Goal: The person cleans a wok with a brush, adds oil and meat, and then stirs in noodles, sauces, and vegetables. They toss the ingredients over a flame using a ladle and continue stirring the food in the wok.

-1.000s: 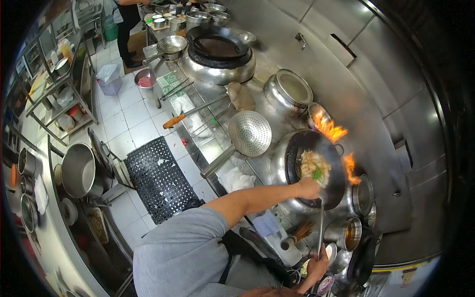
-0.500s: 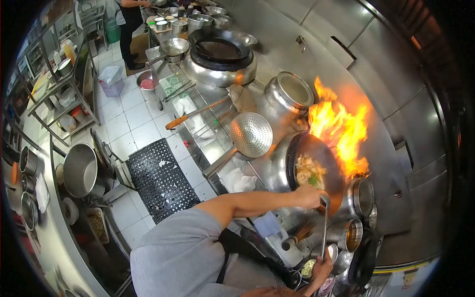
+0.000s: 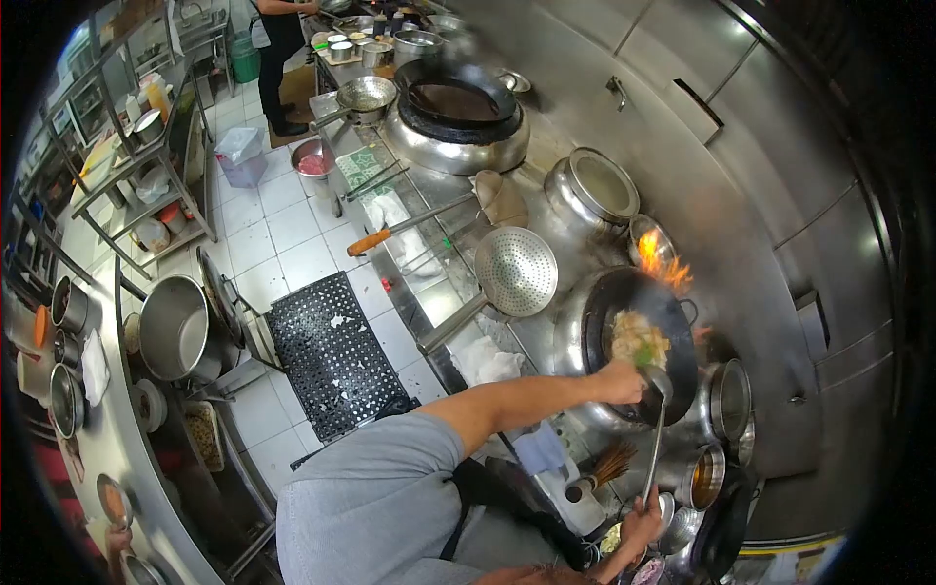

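My left hand [image 3: 621, 382] is closed at the near edge of a dark wok [image 3: 675, 324], on its handle or rim; the exact grip is hidden. The wok sits on a round steel burner ring [image 3: 575, 327], and pale food pieces with a bit of green [image 3: 639, 339] lie inside it. Orange flames [image 3: 661, 261] rise at its far side. My right hand [image 3: 641, 526] is wrapped round the long handle of a ladle [image 3: 654, 453]. The ladle's bowl is at the wok's near side, close to my left hand.
A perforated strainer [image 3: 517, 271] and a wooden-handled scoop [image 3: 419, 224] lie left of the wok. Steel pots [image 3: 702, 475] and a bamboo brush [image 3: 604, 468] are nearby. A second wok [image 3: 458, 102] stands farther off. A co-worker [image 3: 283, 58] stands beyond; another person's hand [image 3: 117, 538] holds a bowl.
The tall flames beyond the wok have shrunk greatly. The whole view has shifted slightly. A person's hand with a bowl has appeared over the counter at lower left. Both my hands keep their grips.
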